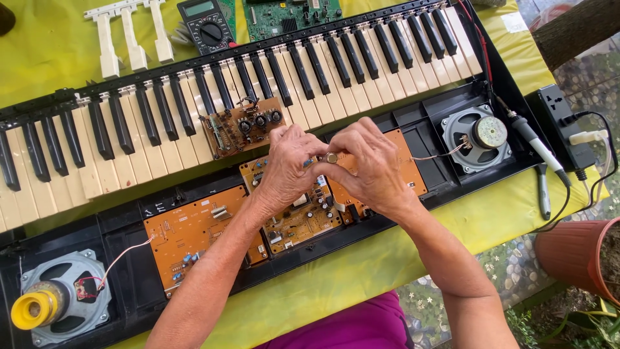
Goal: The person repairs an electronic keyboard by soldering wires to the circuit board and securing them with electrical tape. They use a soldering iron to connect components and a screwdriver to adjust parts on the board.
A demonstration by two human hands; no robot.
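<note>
An opened electronic keyboard lies across a yellow-green cloth, its keys at the far side and its circuit boards exposed in the black case. My left hand and my right hand meet above the middle brown circuit board. Together their fingertips pinch a small round metal part, which looks like a button cell or a knob. A small loose brown board with black capacitors rests on the white keys just left of my hands.
Speakers sit at both ends of the case; a yellow spool rests on the left one. A soldering iron, pliers and a power strip lie at right. Multimeter, green board, loose keys lie behind.
</note>
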